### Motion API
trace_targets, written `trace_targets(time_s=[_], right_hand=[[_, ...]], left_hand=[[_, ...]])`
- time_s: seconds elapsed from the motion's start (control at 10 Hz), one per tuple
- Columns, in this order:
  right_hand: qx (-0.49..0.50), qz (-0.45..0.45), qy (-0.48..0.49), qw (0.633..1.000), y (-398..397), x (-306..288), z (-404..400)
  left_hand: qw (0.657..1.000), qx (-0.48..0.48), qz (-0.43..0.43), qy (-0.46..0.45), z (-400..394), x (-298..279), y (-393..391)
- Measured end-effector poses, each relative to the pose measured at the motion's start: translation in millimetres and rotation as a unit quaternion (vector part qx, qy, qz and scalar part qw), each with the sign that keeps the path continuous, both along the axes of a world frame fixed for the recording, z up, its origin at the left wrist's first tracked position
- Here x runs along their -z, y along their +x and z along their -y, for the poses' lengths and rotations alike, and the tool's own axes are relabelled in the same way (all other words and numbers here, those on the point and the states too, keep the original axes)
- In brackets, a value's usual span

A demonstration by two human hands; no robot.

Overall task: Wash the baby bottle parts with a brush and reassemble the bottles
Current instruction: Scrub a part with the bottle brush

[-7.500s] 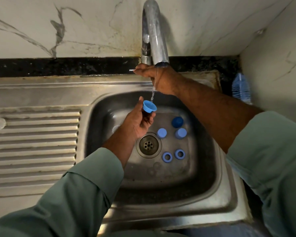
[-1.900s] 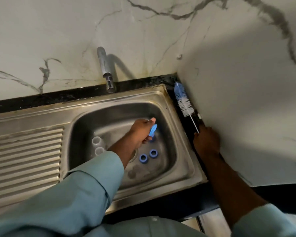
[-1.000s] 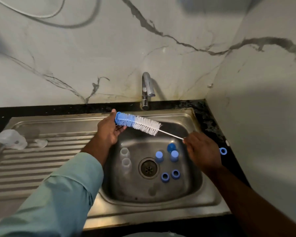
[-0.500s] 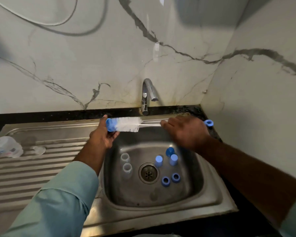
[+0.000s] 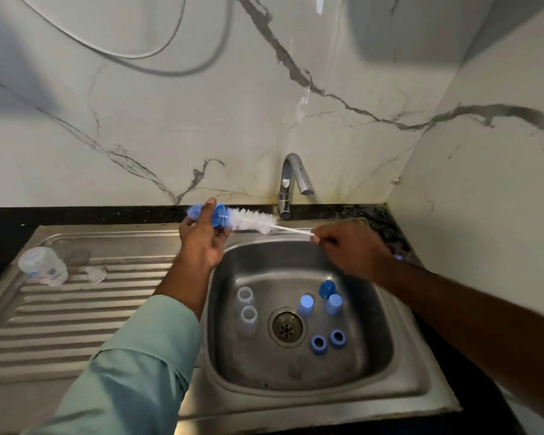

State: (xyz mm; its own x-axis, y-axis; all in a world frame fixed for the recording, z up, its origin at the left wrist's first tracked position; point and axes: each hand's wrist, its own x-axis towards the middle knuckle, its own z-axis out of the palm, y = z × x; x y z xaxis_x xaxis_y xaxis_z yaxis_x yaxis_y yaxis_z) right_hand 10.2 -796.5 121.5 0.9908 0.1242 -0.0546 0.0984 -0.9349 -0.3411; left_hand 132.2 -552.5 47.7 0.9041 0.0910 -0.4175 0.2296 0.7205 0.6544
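Low in the sink (image 5: 405, 356), at centre frame, blue rings (image 5: 318, 344), caps (image 5: 306, 304) and two clear bottles (image 5: 248, 316) lie apart, none reassembled. Above, the left hand (image 5: 201, 240) grips the bottle brush (image 5: 248, 219) with a blue cap (image 5: 219, 215) on its bristles, while the right hand (image 5: 349, 249) pinches the wire stem. Its handle end is hidden behind that hand; scrubbing looks barely begun.

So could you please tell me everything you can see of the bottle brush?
The brush is a long bottle brush with white bristles along a thin white wire stem and blue at its tip end. It looks like plastic bristles on twisted wire. It is held nearly level above the sink's back rim, in front of the tap. The left hand grips the blue tip end; the right hand pinches the stem. Its handle end is hidden behind that hand.
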Motion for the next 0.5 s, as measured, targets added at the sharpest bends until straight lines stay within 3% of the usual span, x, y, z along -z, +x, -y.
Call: trace_targets(time_s=[0.1, 0.2, 0.3, 0.4, 0.5], right_hand=[[0.092, -0.233, 0.382, 0.889, 1, -5, -18], [-0.023, 0.059, -0.129, 0.990, 6, -2, -18], [-0.061, 0.177, -0.296, 0.937, 13, -7, -26], [0.033, -0.091, 0.145, 0.985, 10, -6, -32], [0.080, -0.168, 0.246, 0.951, 6, -3, -25]], left_hand=[[0.988, 0.098, 0.068, -0.094, -5, -15, -3], [0.998, 0.056, 0.020, 0.021, -6, -15, 3], [0.996, -0.007, -0.068, 0.056, 3, -3, -1], [0.998, -0.018, -0.047, -0.025, 4, -9, -10], [0.990, -0.122, -0.033, -0.057, -10, -8, -5]])
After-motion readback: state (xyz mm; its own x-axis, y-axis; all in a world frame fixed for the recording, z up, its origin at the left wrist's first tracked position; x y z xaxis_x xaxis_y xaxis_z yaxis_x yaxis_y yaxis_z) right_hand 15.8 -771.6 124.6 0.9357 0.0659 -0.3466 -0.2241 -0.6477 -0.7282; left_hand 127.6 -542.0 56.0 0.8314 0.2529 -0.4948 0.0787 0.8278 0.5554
